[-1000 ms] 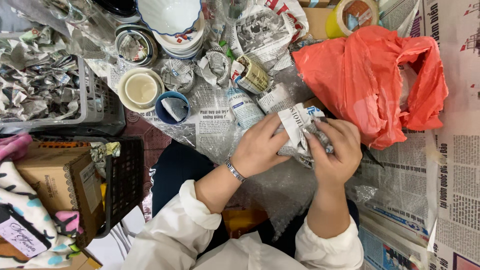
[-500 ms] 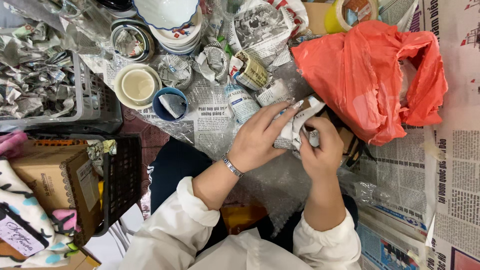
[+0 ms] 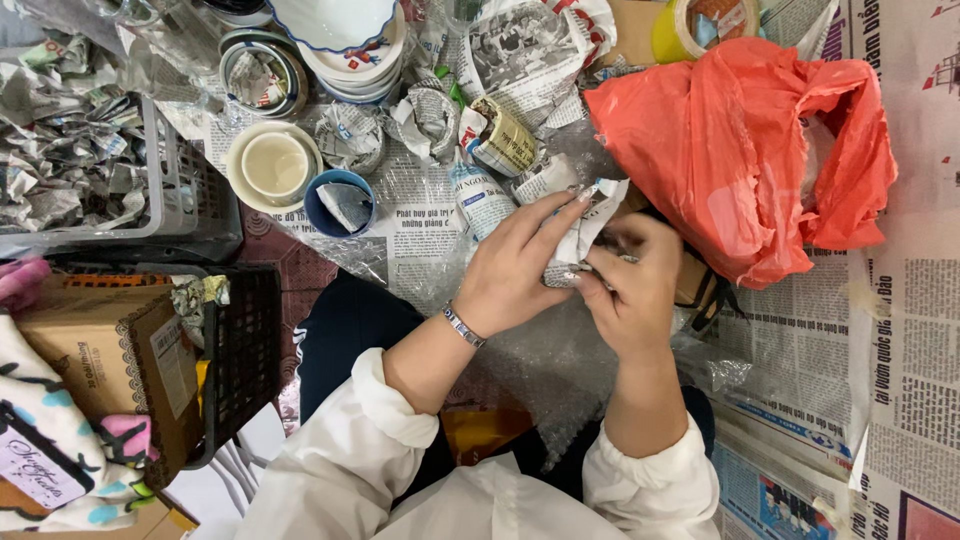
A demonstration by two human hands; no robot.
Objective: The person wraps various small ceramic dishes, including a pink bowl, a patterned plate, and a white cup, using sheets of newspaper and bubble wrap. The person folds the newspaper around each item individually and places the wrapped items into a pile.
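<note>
Head view: both hands, left hand (image 3: 515,275) and right hand (image 3: 630,285), are closing fingers around one crumpled newspaper-wrapped bundle (image 3: 580,232); one glossy orange plastic bag (image 3: 730,150) is lying beside.

Small newspaper-wrapped bundle (image 3: 580,235), crumpled, upright, held above bubble wrap (image 3: 560,360)

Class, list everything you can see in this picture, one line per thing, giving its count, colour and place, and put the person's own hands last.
newspaper-wrapped bundle: one, grey-white, held in both hands, centre.
orange plastic bag: one, orange-red, upper right.
stack of bowls: one stack, white with blue rims, top centre.
cream cup: one, cream, upper left of centre.
blue cup: one, blue, paper inside, beside the cream cup.
grey basket: one, grey, full of crumpled newspaper, upper left.
cardboard box: one, brown, lower left.
tape roll: one, yellow, top right.
bubble wrap: one sheet, clear, under the hands.
left hand: one, bracelet on wrist, on the bundle.
right hand: one, gripping the bundle.
</note>
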